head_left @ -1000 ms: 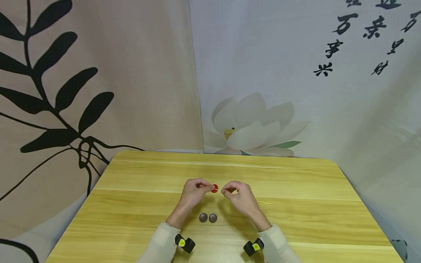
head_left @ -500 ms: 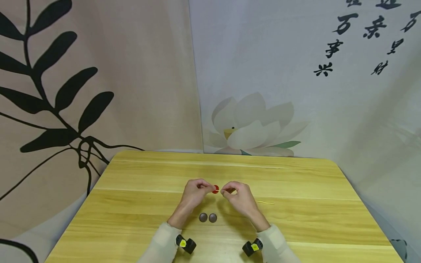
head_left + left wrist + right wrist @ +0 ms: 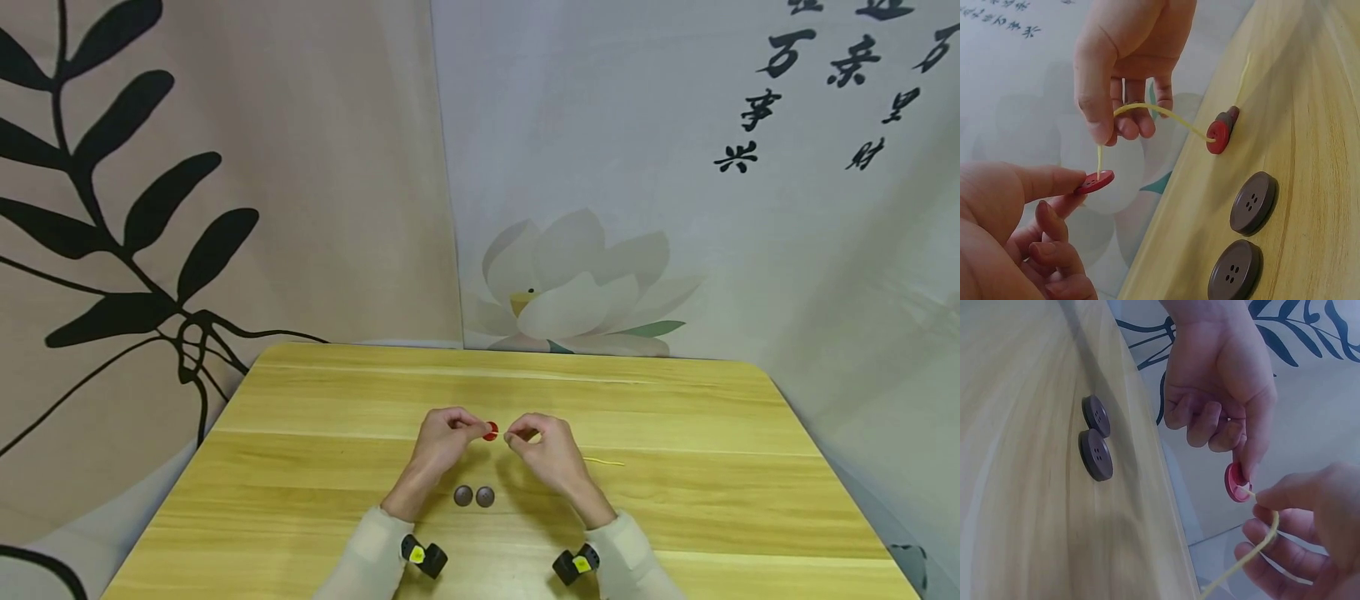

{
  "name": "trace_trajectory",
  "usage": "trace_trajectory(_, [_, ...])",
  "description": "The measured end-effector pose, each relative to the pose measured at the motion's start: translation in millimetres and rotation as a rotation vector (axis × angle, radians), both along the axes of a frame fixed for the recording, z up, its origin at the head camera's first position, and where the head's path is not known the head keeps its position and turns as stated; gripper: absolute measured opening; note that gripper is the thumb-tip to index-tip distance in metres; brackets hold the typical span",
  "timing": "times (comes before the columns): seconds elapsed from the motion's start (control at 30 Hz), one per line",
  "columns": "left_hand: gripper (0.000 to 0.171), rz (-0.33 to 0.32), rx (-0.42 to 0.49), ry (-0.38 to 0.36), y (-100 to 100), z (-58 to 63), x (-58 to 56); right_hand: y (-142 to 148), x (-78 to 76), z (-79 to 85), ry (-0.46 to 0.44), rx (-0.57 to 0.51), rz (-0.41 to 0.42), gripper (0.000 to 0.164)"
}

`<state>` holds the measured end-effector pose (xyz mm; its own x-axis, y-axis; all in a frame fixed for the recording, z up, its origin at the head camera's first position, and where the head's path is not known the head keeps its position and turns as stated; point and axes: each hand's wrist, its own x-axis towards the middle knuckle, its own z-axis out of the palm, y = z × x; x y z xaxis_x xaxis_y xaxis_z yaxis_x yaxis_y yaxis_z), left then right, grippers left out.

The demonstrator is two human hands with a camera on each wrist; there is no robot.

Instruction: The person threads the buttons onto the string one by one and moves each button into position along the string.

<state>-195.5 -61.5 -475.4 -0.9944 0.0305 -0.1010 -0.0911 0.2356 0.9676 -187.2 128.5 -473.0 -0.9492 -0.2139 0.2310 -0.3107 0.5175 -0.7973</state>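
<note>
My left hand (image 3: 442,440) pinches a red button (image 3: 1097,181) by its edge between thumb and forefinger, above the table. Facing it, my right hand (image 3: 551,450) pinches a yellow cord (image 3: 1166,114) near its end. That end meets the holes of the red button; whether it passes through cannot be told. From the right hand the cord arcs down to a second red button (image 3: 1217,139) strung on it at the table. Behind that one, a brown button and another reddish one sit close together on the cord, partly hidden.
Two brown four-hole buttons (image 3: 474,497) lie side by side on the wooden table (image 3: 300,500), between the forearms. The cord's tail (image 3: 606,462) stretches to the right beyond the right hand. Printed cloth (image 3: 585,167) hangs behind the table's far edge.
Both hands hold nearly the same place. The right fingertips came slightly nearer the red button half a second ago and now stand a touch farther off.
</note>
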Motion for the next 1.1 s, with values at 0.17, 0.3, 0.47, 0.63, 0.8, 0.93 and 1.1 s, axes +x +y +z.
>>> trace_trajectory(0.17, [0.011, 0.001, -0.005, 0.004, 0.7, -0.5, -0.6, -2.0, 0.2, 0.3, -0.004, 0.007, -0.004, 0.008])
trace_trajectory(0.3, [0.011, 0.002, -0.010, 0.005, 1.2, -0.2, -0.8, -3.1, 0.0, -0.6, -0.004, 0.003, -0.002, 0.007])
trace_trajectory(0.47, [0.010, 0.005, -0.013, 0.002, 1.8, 0.2, -0.5, -3.8, 0.3, -1.7, 0.001, 0.002, 0.009, 0.008])
trace_trajectory(0.63, [0.011, 0.009, -0.013, 0.001, 2.3, -0.6, -0.5, -4.2, 1.0, -2.1, 0.006, 0.004, 0.017, 0.008])
trace_trajectory(0.8, [0.011, 0.011, -0.010, -0.005, 2.3, -1.9, -1.5, -5.5, 1.0, -2.2, 0.013, -0.002, 0.022, 0.007])
trace_trajectory(0.93, [0.011, 0.005, -0.001, -0.005, 2.2, -2.4, -1.8, -6.3, 0.9, -3.0, 0.018, -0.002, 0.021, 0.009])
trace_trajectory(1.1, [0.010, 0.002, 0.013, -0.015, 2.4, -1.8, -1.5, -6.8, 0.3, -4.3, 0.024, -0.002, 0.025, 0.008])
